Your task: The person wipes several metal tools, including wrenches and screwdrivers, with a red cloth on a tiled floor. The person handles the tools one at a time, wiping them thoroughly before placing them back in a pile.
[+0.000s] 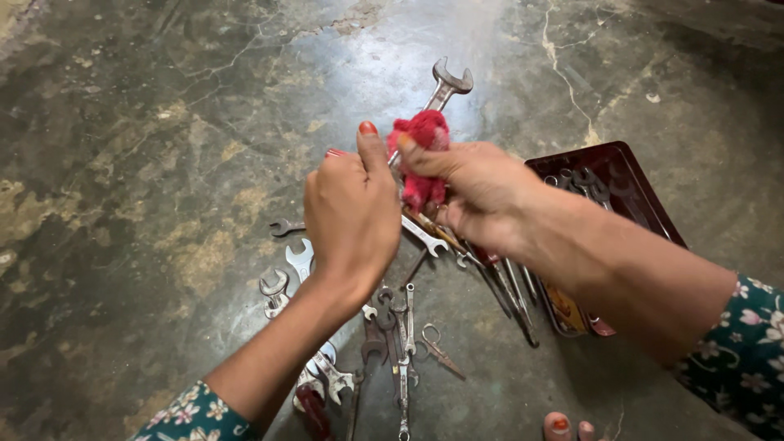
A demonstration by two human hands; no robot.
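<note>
Open-ended spanner [442, 88], far centre: bare steel, showing a dull grey sheen. Red rag [423, 155] wrapping its shank: soft, matt cloth, looking fuzzy. Spanners in the near pile [384, 327]: metal, some gleaming chrome-bright, others looking dark and tarnished. Tray [633, 184] at right: glossy dark maroon, smooth, catching light along the rim. Floor [147, 163]: worn concrete, cracked and blotchy, shining faintly at far centre.

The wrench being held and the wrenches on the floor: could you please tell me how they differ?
The held wrench is lifted, its open jaw pointing away; the floor wrenches lie flat in a loose pile. The held one has a red cloth around its shaft under the right hand; the floor ones are bare. Both are grey metal.
</note>
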